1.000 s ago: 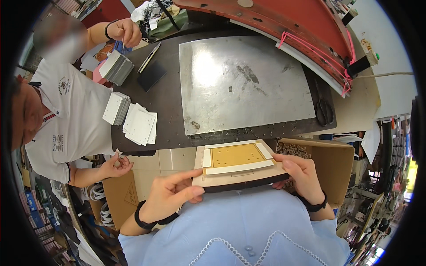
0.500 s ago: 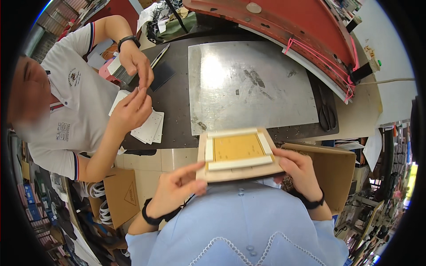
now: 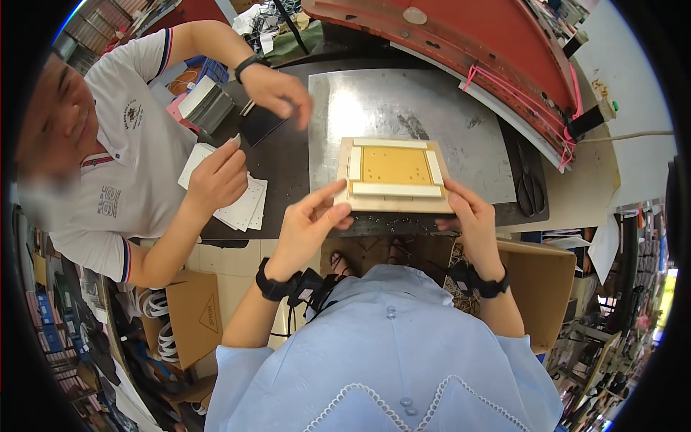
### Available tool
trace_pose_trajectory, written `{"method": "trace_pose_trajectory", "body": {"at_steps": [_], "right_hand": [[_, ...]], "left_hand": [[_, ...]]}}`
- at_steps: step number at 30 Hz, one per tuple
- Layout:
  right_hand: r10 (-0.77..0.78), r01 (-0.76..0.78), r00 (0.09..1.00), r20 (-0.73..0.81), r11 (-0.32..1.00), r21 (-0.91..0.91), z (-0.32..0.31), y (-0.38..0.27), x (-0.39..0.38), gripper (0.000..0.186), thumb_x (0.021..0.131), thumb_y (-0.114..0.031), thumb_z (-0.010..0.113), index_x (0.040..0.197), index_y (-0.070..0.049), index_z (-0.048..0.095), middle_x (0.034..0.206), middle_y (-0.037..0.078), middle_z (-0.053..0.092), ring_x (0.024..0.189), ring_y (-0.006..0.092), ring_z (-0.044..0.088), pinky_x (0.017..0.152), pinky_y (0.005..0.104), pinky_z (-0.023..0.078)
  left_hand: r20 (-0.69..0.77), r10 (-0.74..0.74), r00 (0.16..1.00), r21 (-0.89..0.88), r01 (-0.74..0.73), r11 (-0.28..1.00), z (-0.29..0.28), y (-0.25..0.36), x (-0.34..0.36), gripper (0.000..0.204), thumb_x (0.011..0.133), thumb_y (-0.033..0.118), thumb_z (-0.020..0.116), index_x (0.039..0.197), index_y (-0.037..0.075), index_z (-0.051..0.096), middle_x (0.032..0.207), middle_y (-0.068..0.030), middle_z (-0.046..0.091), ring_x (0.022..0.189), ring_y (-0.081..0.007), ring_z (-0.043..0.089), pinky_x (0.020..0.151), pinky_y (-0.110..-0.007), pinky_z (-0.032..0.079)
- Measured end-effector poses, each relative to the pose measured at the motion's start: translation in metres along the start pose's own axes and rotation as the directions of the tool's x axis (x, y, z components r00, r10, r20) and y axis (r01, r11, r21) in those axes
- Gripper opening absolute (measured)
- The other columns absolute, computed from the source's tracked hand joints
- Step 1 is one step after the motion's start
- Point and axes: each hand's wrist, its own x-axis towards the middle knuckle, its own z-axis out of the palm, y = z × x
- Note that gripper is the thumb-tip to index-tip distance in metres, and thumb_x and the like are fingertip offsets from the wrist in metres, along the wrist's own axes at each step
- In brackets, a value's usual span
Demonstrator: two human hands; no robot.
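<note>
Both of my hands hold a flat wooden board (image 3: 392, 206) with a yellow, hole-marked panel (image 3: 396, 163) framed by white strips. My left hand (image 3: 312, 219) grips its front left corner, fingers curled round the edge. My right hand (image 3: 468, 216) has fingers at the front right corner, partly hidden beneath it. The board's back part lies over a shiny metal plate (image 3: 338, 97) on the dark table (image 3: 281, 222); whether it rests on the plate I cannot tell.
A co-worker (image 3: 122, 165) at left pinches a small piece near white cards (image 3: 246, 209) and a stack (image 3: 205, 104). A red machine part (image 3: 453, 29) spans the back. Black scissors (image 3: 530, 189) lie at right. Cardboard boxes (image 3: 536, 288) stand below the table.
My hands and the board have moved forward from near my body onto the metal plate's area. The co-worker's hands met above the cards and have moved apart, one reaching toward the plate.
</note>
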Motion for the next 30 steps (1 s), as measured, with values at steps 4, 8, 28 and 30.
{"method": "trace_pose_trajectory", "body": {"at_steps": [4,8,28,30], "right_hand": [[0.219,-0.210,0.974,0.064,0.971,-0.115,-0.020,-0.050,-0.059,0.035,0.095,-0.016,0.053,0.122,0.004,0.061,0.091,0.011,0.067,0.059,0.0130,0.063,0.054,0.0223,0.052],[0.206,-0.204,0.976,0.071,0.978,-0.031,-0.029,-0.054,-0.088,0.035,0.095,-0.015,0.051,0.122,0.006,0.060,0.095,0.013,0.067,0.067,0.0147,0.065,0.056,0.0246,0.055],[-0.098,0.091,0.994,0.045,0.985,0.146,-0.003,-0.018,-0.049,0.052,0.095,-0.009,0.052,0.141,0.003,0.032,0.100,0.013,0.064,0.076,0.0125,0.061,0.066,0.0242,0.051],[-0.076,0.065,0.995,0.065,0.987,0.150,-0.004,0.001,-0.046,0.054,0.095,-0.007,0.052,0.143,0.002,0.028,0.097,0.013,0.064,0.075,0.0128,0.061,0.066,0.0243,0.051]], "left_hand": [[0.106,-0.212,0.971,0.063,0.207,0.976,0.004,0.039,-0.059,0.041,0.090,0.010,0.066,0.128,-0.003,0.055,0.090,-0.0094,0.070,0.078,-0.0102,0.066,0.070,-0.023,0.053],[0.149,-0.137,0.979,0.092,0.124,0.988,0.007,0.055,-0.082,0.044,0.085,0.009,0.072,0.125,-0.002,0.059,0.084,-0.0071,0.070,0.075,-0.0072,0.064,0.069,-0.022,0.052],[-0.061,0.210,0.976,0.062,-0.206,0.977,0.015,0.001,-0.048,0.031,0.096,0.008,0.058,0.124,-0.004,0.054,0.097,-0.0119,0.067,0.080,-0.0140,0.066,0.070,-0.025,0.054],[-0.024,0.050,0.998,-0.129,-0.052,0.990,0.004,-0.005,-0.045,0.027,0.097,0.010,0.054,0.120,-0.004,0.054,0.101,-0.0132,0.066,0.082,-0.0164,0.067,0.070,-0.028,0.056]]}}
